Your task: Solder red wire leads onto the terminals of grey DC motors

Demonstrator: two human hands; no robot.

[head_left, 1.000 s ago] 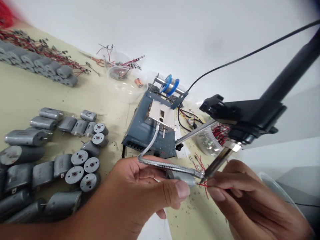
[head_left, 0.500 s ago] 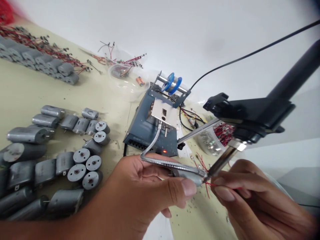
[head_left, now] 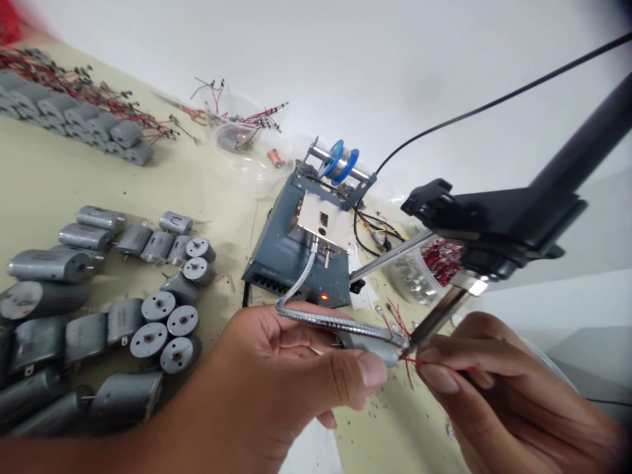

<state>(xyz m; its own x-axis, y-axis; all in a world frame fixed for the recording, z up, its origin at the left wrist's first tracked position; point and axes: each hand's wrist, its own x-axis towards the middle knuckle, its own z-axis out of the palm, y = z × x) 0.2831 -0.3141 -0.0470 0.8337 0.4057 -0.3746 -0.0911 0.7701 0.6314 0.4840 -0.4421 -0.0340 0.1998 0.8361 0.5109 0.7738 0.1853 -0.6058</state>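
Clasping motor (head_left: 366, 343) in left hand (head_left: 291, 382), pinching red wire (head_left: 415, 361) in right hand (head_left: 488, 375) — seemingly mid-soldering at the iron (head_left: 439, 319), yet to finish.

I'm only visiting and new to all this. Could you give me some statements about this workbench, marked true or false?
1. The left hand has its grip on a grey motor. True.
2. The right hand holds a second motor. False: the right hand pinches a red wire.
3. A bendy metal tube leads from the blue-grey machine toward the soldering iron. True.
4. The machine's small light is dark. False: the small light glows red.
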